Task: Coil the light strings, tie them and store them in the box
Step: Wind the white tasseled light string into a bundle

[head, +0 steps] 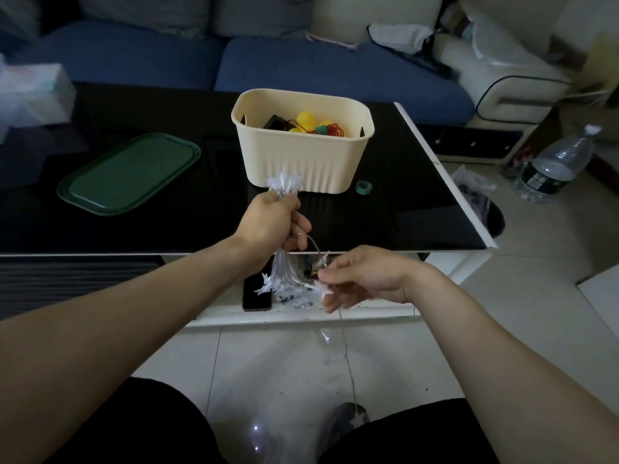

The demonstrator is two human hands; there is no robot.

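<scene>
Head view shows the left hand [273, 222] clenched round a bundle of clear wire light string with white star-shaped bulbs [284, 267], stars fanning out above and below the fist. To coil well, I judge each new loop should match the bundle's length and be laid flat into that fist, the wire kept lightly taut. Just right of it and lower, the right hand [363, 279] pinches the next star between fingertips, its other fingers loosely curled; the free wire trails from it down to the floor. Beyond the left hand stands the cream ribbed plastic box [303, 162], a small green tape roll [363, 187] beside it.
</scene>
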